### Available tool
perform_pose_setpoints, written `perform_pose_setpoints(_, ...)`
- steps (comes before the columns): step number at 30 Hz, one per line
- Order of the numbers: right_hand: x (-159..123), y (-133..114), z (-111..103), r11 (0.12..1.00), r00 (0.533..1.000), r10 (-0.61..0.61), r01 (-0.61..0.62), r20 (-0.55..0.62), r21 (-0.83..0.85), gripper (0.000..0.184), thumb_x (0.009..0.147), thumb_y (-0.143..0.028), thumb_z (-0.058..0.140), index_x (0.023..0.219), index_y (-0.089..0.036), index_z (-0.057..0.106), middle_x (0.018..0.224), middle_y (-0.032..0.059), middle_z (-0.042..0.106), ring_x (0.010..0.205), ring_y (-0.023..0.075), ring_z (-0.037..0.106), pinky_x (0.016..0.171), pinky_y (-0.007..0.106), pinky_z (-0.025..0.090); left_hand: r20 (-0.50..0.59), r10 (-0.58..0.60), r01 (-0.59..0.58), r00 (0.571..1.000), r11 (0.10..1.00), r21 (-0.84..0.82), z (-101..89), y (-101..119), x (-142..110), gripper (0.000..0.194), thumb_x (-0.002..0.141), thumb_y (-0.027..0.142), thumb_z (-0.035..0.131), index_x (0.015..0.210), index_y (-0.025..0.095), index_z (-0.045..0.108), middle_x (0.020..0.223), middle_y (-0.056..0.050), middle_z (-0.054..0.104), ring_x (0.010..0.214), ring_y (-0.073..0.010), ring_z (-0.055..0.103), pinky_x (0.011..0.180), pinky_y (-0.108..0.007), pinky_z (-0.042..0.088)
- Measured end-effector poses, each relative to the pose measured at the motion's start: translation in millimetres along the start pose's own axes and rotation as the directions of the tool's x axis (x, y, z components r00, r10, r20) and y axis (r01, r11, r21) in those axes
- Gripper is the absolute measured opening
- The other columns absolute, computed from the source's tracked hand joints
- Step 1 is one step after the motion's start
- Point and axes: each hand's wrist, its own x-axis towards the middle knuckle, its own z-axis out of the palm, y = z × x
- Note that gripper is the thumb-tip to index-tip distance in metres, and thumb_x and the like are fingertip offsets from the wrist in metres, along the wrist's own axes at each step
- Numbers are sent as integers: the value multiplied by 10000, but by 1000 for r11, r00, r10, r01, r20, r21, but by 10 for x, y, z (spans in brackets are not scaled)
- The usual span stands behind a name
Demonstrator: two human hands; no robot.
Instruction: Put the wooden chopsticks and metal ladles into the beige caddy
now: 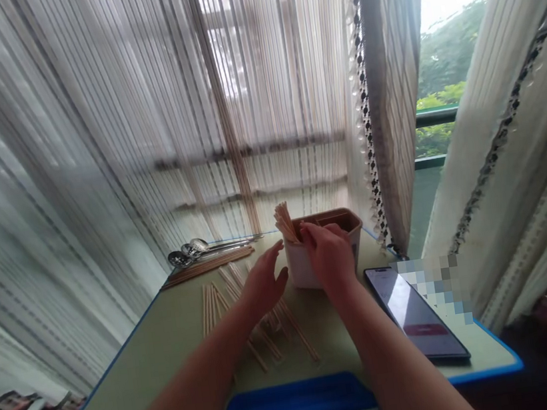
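A white utensil holder (303, 267) with a brown divided rim stands at the back of the table. A bunch of pale wooden chopsticks (283, 220) leans out of its left compartment. My right hand (331, 254) is at the holder's front rim, thumb and fingers pinched together beside the bunch; what they grip is hidden. Left of the holder, my left hand (267, 280) hovers with thumb and fingers apart and nothing in it. Beneath it lie loose pale chopsticks (209, 306), and several more in clear wrappers (297, 329), partly covered by my left forearm.
Metal ladles and slotted spoons (184, 254) lie at the back left beside darker brown chopsticks (211, 265). A phone (419, 313) rests on the right of the blue-edged table (148, 363). A blue tray-like recess (294, 400) runs along the front. Curtains (267, 118) hang behind.
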Motion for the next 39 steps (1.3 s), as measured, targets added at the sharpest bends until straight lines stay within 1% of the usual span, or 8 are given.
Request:
perform_pose_setpoints(6, 11, -14, -47, 956, 948, -108, 181, -299, 231, 246, 889, -298, 464, 977, -186, 665, 941, 62, 662, 905, 181, 543, 850, 318, 416, 3, 2, -2, 1000, 1000, 7, -30, 88, 15, 605, 792, 166, 488, 1365, 227, 305, 1289, -99, 502, 1160, -209, 488, 967, -395, 434)
perform_pose_setpoints(10, 64, -66, -121, 920, 886, 7, 176, -464, 350, 236, 903, -278, 430, 967, -185, 637, 949, 70, 648, 901, 166, 573, 840, 325, 443, 6, 6, -6, 1000, 1000, 14, -12, 114, 2, 605, 796, 175, 489, 1367, 220, 296, 1294, -104, 488, 1154, -214, 489, 974, -399, 428)
perform_pose_setpoints(14, 179, -140, -124, 911, 925, -6, 162, -379, 380, 250, 904, -300, 420, 945, -185, 638, 948, 73, 655, 894, 170, 582, 817, 318, 440, 6, 27, -27, 1000, 999, 31, -6, 133, -7, 612, 798, 177, 487, 1371, 211, 277, 1295, -113, 476, 1139, -223, 494, 977, -430, 421)
perform_pose_setpoints(18, 393, -227, -67, 934, 988, -140, 154, -66, 321, 237, 870, -313, 469, 875, -187, 670, 827, 57, 674, 777, 171, 589, 706, 282, 422, 1, 72, -72, 997, 997, 39, -16, 134, -9, 603, 803, 168, 468, 1371, 200, 267, 1286, -122, 473, 1128, -224, 495, 978, -443, 413)
perform_pose_setpoints(22, 587, -272, -38, 973, 981, -120, 86, 154, 216, 261, 854, -333, 475, 803, -197, 692, 739, 51, 677, 685, 170, 585, 622, 276, 377, 0, 77, -77, 997, 996, 43, -16, 113, -11, 603, 806, 172, 461, 1373, 199, 258, 1276, -127, 476, 1118, -225, 498, 971, -443, 416)
perform_pose_setpoints(33, 515, -147, 93, 935, 989, 34, -81, 141, 344, 186, 800, -286, 518, 824, -175, 665, 759, 47, 672, 690, 168, 598, 652, 286, 421, -4, 68, -67, 998, 995, 72, -11, 105, 8, 562, 797, 190, 472, 1339, 192, 324, 1251, -121, 505, 1095, -225, 519, 930, -426, 451)
perform_pose_setpoints(36, 336, -215, 45, 909, 997, 72, -61, -10, 412, 197, 800, -251, 500, 920, -172, 634, 849, 58, 652, 679, 153, 583, 664, 294, 441, -69, 38, -31, 997, 994, 106, -119, 87, 71, 518, 794, 211, 491, 1300, 169, 389, 1270, -125, 501, 1157, -233, 484, 969, -418, 425)
perform_pose_setpoints(39, 24, -370, 52, 910, 969, 19, 86, -248, 406, 210, 817, -227, 471, 988, -178, 582, 962, 75, 602, 767, 158, 560, 730, 312, 445, -154, -75, 100, 985, 982, 163, -365, -56, 178, 391, 786, 238, 513, 1162, 131, 527, 1241, -128, 531, 1189, -234, 462, 1021, -390, 378)
